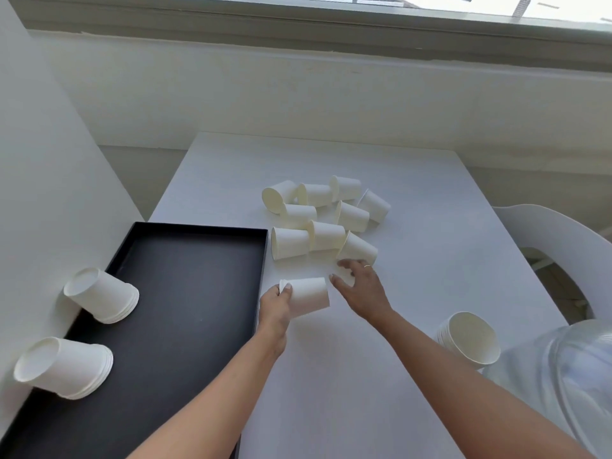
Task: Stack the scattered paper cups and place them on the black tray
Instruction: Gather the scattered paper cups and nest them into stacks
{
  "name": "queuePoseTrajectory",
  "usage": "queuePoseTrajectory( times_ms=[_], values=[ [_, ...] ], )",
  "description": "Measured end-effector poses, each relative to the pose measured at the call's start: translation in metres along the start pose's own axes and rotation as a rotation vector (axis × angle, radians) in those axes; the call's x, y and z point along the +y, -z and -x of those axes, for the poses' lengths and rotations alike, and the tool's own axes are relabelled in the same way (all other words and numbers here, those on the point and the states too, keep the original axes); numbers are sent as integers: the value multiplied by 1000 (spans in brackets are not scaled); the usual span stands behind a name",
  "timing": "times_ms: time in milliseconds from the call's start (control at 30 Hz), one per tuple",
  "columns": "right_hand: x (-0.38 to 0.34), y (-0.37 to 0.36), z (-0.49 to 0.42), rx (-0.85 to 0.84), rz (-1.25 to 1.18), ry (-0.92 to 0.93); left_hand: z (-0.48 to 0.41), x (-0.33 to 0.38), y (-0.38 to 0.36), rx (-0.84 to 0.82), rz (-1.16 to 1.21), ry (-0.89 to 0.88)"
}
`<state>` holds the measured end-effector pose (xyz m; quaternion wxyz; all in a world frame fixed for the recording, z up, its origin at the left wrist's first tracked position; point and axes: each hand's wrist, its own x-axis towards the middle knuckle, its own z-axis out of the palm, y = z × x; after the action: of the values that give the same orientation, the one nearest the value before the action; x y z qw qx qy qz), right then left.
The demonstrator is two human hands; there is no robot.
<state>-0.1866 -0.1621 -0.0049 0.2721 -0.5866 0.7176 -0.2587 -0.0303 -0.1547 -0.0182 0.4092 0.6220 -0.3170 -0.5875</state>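
Forearms come up from the bottom edge. Nearest on the right there's a short nested stack (470, 339) of cups lying on its side on the white table (430, 200), mouth toward the camera, right up against some clear plastic (569, 376). Over on the left is the black tray (185, 286). Two stacks already sit on it bottoms-up along its left side, the near stack (63, 366) and the far stack (101, 299), both looking tilted in this wide-angle view. A bit further out, the left hand (275, 304) has its fingers wrapped round the rim end of a held stack (309, 296), a couple of nested cups. It's held sideways just past the tray's right wall, base pointing right. The right hand (362, 288) is just beside it, thumb and fingers curled round a loose cup (346, 276) that's mostly hidden under the hand, so it looks like a grip to me. Beyond that the scattered cups (318, 220), nine or so, lie on their sides in a bunch mid-table, touching each other. White chair (546, 233) sits off the table's right edge, window sill (298, 24) at the very back.
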Motion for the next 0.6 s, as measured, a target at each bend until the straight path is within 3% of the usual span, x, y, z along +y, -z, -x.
queuePoseTrajectory(
  times_ms=[100, 300, 600],
  values=[
    [-1, 12, -20, 38, 208, 58, 1, -2, 2, 2, -13, 2],
    [-3, 23, -51, -123, 583, 67, 0, -3, 6, -4, -15, 8],
    [18, 19, -52, -139, 676, -22, -3, -2, 12, 10, 4, 25]
  ],
)
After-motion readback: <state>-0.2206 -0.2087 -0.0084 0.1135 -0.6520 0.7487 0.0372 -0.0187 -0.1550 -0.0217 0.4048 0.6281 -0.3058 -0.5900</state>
